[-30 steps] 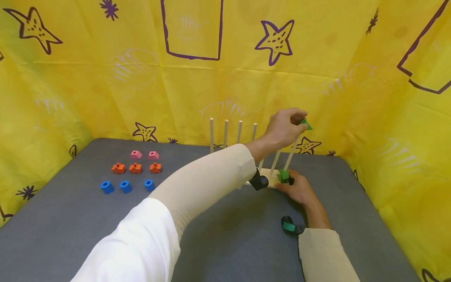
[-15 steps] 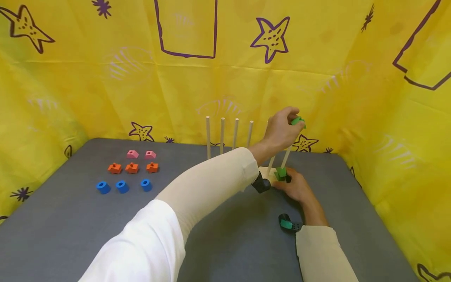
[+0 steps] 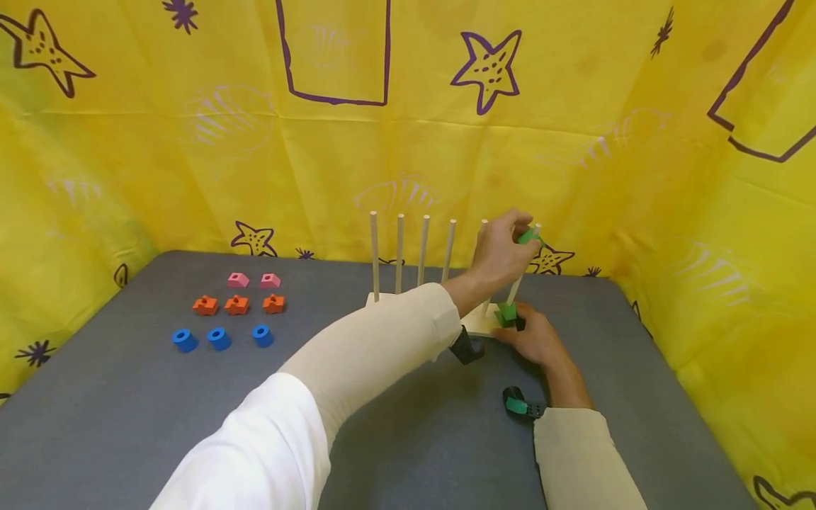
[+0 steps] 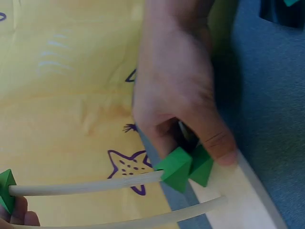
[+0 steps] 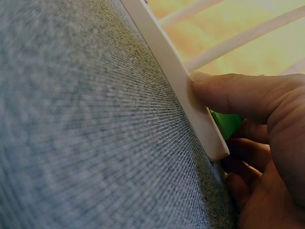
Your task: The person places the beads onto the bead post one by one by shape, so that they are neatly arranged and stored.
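Note:
My left hand (image 3: 500,248) pinches a green block (image 3: 528,237) at the top of the rightmost wooden peg, whose tip pokes out above it. In the left wrist view, fingertips (image 4: 19,212) of this hand hold the green block (image 4: 6,191) around the peg's end. My right hand (image 3: 535,341) grips the right end of the pale wooden base (image 3: 479,324), thumb on its front edge in the right wrist view. At the foot of that same peg sit green blocks (image 4: 178,169), stacked against the base beside the right hand. My left forearm hides the middle of the base.
Several more upright pegs (image 3: 375,255) stand in a row to the left. On the grey table (image 3: 127,411) at left lie two pink blocks (image 3: 239,280), three orange blocks (image 3: 236,305) and three blue cylinders (image 3: 219,338). A yellow patterned cloth (image 3: 331,156) hangs behind.
My left hand has come down and slightly left, and the green block has passed from above the rightmost peg onto its top. The right hand keeps its grip on the base.

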{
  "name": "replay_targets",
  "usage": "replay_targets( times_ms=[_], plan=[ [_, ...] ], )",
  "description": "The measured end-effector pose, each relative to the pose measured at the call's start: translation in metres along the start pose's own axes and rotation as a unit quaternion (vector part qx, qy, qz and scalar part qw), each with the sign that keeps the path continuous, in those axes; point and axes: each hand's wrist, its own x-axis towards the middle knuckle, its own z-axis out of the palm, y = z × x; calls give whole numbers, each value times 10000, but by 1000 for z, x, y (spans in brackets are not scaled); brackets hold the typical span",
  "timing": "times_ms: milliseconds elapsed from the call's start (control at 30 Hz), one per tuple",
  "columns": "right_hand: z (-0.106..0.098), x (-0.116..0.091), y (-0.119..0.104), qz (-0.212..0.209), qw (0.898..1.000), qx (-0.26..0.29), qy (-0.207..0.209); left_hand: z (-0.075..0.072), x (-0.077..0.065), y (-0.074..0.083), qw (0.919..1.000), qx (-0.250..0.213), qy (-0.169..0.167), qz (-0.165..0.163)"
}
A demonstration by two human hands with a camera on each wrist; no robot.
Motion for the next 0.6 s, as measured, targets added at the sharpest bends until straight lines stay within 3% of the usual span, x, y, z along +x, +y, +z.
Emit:
replay_targets(
  times_ms=[600],
  plan=[
    [0,0,0,30,10000,-83,-40,12,-17,-34,9976,-110,255,-631]
  ],
)
